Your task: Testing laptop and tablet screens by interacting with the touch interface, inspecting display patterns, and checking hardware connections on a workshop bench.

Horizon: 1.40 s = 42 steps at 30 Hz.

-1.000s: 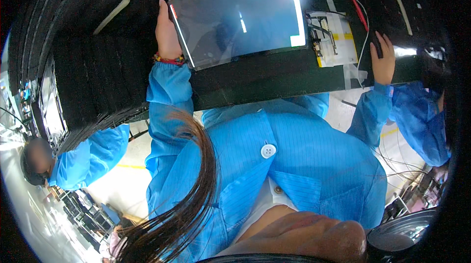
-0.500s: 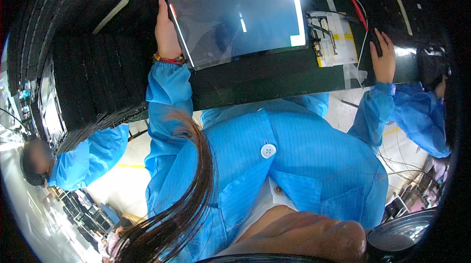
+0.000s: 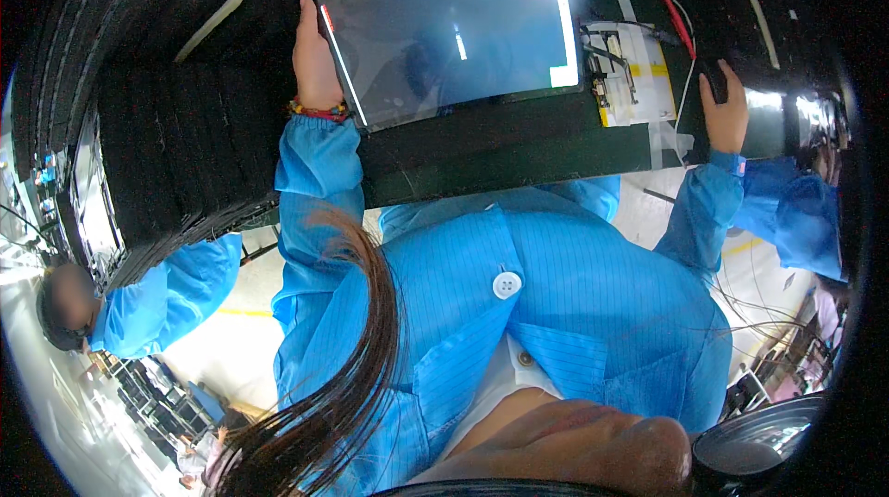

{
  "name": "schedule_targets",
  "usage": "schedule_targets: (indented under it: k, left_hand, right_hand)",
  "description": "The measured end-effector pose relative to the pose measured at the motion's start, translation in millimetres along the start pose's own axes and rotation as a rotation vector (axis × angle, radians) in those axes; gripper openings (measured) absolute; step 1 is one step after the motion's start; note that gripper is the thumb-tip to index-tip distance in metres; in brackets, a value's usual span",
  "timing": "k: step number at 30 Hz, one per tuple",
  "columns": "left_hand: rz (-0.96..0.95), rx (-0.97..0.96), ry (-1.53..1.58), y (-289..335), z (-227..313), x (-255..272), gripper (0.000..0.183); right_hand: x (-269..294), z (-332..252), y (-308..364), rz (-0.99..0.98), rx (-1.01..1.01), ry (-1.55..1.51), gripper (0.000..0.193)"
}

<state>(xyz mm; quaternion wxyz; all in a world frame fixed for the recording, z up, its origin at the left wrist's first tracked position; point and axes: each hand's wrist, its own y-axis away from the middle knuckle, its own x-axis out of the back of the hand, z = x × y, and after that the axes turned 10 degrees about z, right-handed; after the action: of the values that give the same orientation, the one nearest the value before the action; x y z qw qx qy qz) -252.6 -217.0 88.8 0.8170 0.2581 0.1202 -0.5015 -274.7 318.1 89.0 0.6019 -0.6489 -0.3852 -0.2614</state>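
Note:
A flat display panel lies tilted across the dark bench, lit with white bars and small red, orange and green patches at its edges. My left hand grips its left edge, the thumb pointing up along the side and the other fingers hidden behind it. To the panel's right sits a small circuit board fixture with yellow and clear tape and a short dark cable. My right hand is beyond the fixture, thumb and fingers curved around a small dark rounded object, whose kind I cannot make out.
A white cable and a red probe-like stick lie behind the fixture. Stacked black trays stand at my left. A co-worker's blue sleeve is close on the right; another person in blue sits at left.
My right hand has drawn slightly nearer and its fingers have bent in more. The co-worker's sleeve on the right has shifted. The panel and my left hand have hardly moved.

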Motion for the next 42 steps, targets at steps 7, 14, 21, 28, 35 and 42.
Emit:
schedule_targets:
  k: [7, 14, 21, 28, 35, 42]
  left_hand:
    - [0.001, 0.052, 0.023, 0.4, 1.4, -1.7, 0.053]
    - [0.044, 0.025, -0.017, -2.5, 0.3, 0.3, 0.053]
    - [0.019, 0.005, -0.031, 1.4, 2.2, -4.0, 0.052]
    - [0.030, 0.023, -0.016, 7.1, 4.3, -10.5, 0.054]
    - [0.040, -0.051, -0.094, 10.0, 5.0, -11.1, 0.053]
    - [0.060, -0.018, -0.103, 8.4, 5.7, -11.1, 0.057]
  right_hand:
    - [6.6, -18.0, -1.2, 0.075, -0.049, -0.061, 0.045]
    - [1.5, -2.9, -0.6, 0.030, -0.106, -0.034, 0.045]
    - [8.4, -24.6, -8.1, 0.178, 0.068, 0.062, 0.042]
    - [10.0, -126.7, -46.1, 0.005, 0.409, -0.314, 0.038]
    - [-18.8, -162.1, -63.6, -0.414, 0.632, -0.500, 0.035]
    - [-26.0, -167.3, -55.4, -0.341, 0.468, -0.735, 0.028]
